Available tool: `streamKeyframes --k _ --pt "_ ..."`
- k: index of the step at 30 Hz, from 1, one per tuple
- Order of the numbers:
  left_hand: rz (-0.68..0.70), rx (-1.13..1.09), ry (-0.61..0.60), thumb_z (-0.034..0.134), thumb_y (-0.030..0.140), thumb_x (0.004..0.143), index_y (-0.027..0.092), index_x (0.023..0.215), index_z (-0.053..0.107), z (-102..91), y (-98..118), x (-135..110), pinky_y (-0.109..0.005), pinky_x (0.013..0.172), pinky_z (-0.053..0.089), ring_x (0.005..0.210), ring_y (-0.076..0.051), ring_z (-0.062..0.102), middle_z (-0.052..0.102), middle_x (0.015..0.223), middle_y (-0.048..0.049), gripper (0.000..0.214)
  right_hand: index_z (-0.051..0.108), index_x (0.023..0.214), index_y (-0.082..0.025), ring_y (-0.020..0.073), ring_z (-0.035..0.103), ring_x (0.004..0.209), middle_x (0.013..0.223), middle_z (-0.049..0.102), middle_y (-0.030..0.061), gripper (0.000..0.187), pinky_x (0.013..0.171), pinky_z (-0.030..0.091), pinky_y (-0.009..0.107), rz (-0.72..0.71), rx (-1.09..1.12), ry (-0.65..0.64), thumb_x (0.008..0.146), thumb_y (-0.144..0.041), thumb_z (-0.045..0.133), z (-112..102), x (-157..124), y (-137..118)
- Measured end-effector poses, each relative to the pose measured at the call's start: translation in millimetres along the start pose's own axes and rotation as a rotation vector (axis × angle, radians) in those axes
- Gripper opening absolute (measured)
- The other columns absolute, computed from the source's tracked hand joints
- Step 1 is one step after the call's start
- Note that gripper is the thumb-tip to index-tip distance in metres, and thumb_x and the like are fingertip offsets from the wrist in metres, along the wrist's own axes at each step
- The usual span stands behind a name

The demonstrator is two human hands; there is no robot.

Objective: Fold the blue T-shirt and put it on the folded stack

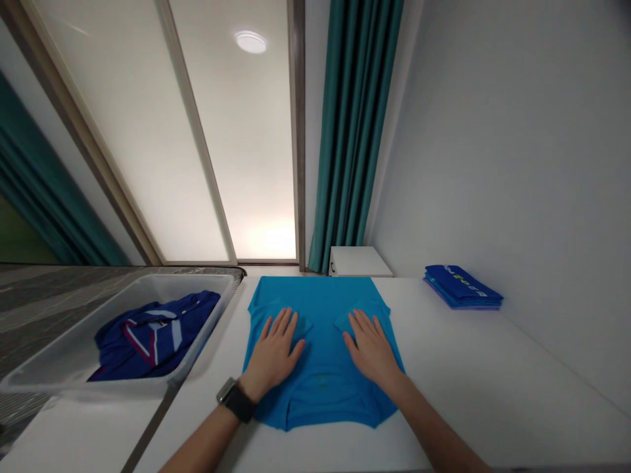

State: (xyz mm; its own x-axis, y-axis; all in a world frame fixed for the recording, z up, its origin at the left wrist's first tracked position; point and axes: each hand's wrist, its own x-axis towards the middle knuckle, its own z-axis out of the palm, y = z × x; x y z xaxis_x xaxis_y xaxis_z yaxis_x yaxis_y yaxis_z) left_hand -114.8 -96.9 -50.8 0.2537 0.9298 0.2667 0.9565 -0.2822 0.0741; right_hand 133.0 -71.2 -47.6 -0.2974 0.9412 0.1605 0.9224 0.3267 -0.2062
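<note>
A light blue shirt (320, 299) lies flat on the white table (468, 368), its sleeves folded in toward the middle. My left hand (273, 355) rests palm down on the shirt's left half, fingers stretched out, a dark watch on the wrist. My right hand (371, 348) lies flat on the shirt's right half, fingers spread. Neither hand holds anything.
A white plastic tub (64, 351) at the left holds a dark blue shirt with red and white trim (158, 332). A stack of folded blue garments (462, 287) sits at the table's far right by the wall. A small white cabinet (359, 261) and teal curtain (352, 131) stand behind.
</note>
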Motion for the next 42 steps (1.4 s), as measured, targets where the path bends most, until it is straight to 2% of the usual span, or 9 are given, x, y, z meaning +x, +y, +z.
streamKeyframes --k 3,5,12,19,34,42 --pt "-0.139 0.057 -0.068 0.038 0.046 0.098 0.014 0.147 0.038 6.0 -15.1 11.4 -0.051 0.117 0.024 0.145 -0.028 0.028 0.033 0.155 -0.0122 0.059 0.034 0.149 -0.004 0.0311 0.021 0.146 0.155 0.030 0.0181 0.068 0.119 0.007 0.053 0.115 -0.059 -0.044 0.098 -0.049 0.026 7.8 12.5 3.4" --pt "-0.172 0.077 -0.093 0.037 0.046 0.098 0.013 0.147 0.038 12.7 -19.6 12.1 -0.050 0.117 0.023 0.145 -0.028 0.027 0.032 0.155 -0.0119 0.060 0.030 0.150 -0.006 0.0320 0.017 0.147 0.157 0.026 0.0176 0.071 0.117 0.003 0.056 0.149 -0.072 -0.080 0.098 -0.053 0.024 15.9 14.6 4.0" --pt "-0.173 0.073 -0.084 0.034 0.049 0.098 0.013 0.147 0.040 22.9 -20.4 6.2 -0.051 0.118 0.021 0.145 -0.028 0.028 0.034 0.154 -0.0115 0.061 0.020 0.153 -0.010 0.0308 0.007 0.148 0.160 0.014 0.0150 0.077 0.115 -0.003 0.061 0.159 -0.083 -0.142 0.096 -0.061 0.018 28.3 11.9 4.7" --pt "-0.170 0.073 -0.070 0.034 0.048 0.097 0.015 0.147 0.040 21.5 -18.3 1.8 -0.051 0.118 0.022 0.144 -0.027 0.028 0.033 0.155 -0.0099 0.060 0.020 0.154 -0.011 0.0309 0.007 0.148 0.160 0.013 0.0147 0.076 0.114 -0.003 0.062 0.151 -0.098 -0.144 0.096 -0.060 0.018 27.4 5.7 5.5" --pt "-0.150 0.077 -0.102 0.032 0.051 0.097 0.017 0.148 0.038 11.8 -9.5 -25.2 -0.051 0.118 0.022 0.145 -0.027 0.027 0.031 0.155 -0.0081 0.062 0.021 0.153 -0.012 0.0313 0.008 0.148 0.160 0.013 0.0135 0.076 0.115 -0.002 0.062 0.149 -0.106 -0.125 0.096 -0.061 0.018 21.6 -26.5 1.9" --pt "-0.138 0.062 -0.066 0.033 0.052 0.097 0.017 0.148 0.039 12.4 -7.0 -40.7 -0.052 0.118 0.022 0.144 -0.028 0.028 0.032 0.155 -0.0091 0.062 0.023 0.153 -0.014 0.0310 0.008 0.148 0.160 0.013 0.0120 0.078 0.115 -0.001 0.062 0.146 -0.087 -0.133 0.095 -0.065 0.016 18.7 -39.2 -1.2"
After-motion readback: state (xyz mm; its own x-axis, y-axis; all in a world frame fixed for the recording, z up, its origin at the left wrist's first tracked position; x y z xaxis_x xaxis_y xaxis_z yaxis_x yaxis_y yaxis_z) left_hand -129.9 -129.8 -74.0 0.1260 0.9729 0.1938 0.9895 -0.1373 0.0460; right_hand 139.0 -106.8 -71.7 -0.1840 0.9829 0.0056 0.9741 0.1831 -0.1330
